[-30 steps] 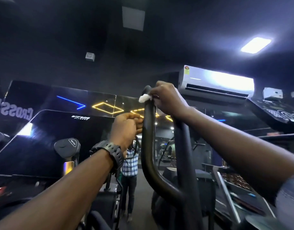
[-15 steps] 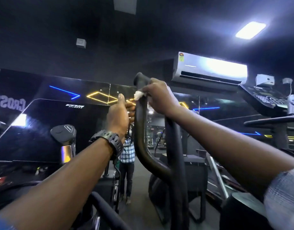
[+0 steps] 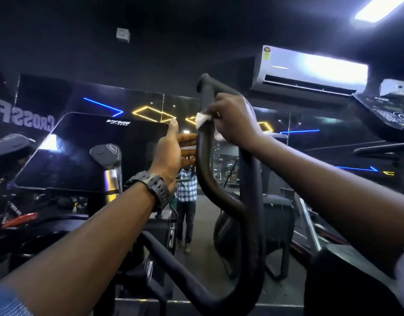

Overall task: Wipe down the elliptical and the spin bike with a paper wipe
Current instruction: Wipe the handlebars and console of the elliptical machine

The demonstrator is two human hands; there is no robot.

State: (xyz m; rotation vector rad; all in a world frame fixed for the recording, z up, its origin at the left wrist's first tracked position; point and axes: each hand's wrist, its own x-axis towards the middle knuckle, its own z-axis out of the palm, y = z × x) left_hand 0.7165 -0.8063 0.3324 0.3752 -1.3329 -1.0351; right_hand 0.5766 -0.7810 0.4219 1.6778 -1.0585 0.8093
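The elliptical's black curved handlebar (image 3: 206, 174) rises in the middle of the view. My right hand (image 3: 233, 122) wraps around its upper part and presses a small white paper wipe (image 3: 202, 119) against the bar, a little below the bar's top end. My left hand (image 3: 173, 151), with a black watch on the wrist, rests flat against the left side of the same bar just below the wipe, fingers straight and thumb up. The dark elliptical console (image 3: 89, 151) stands to the left.
A wall mirror ahead reflects a person in a checked shirt (image 3: 186, 201) and neon lights. An air conditioner (image 3: 310, 71) hangs at the upper right. Another machine's console (image 3: 388, 115) juts in at the right. A lower black bar (image 3: 173, 265) crosses near the bottom.
My right hand has slid the wipe down the handlebar, so more of the bar's top end shows. My left hand has opened from a grip to a flat palm against the bar.
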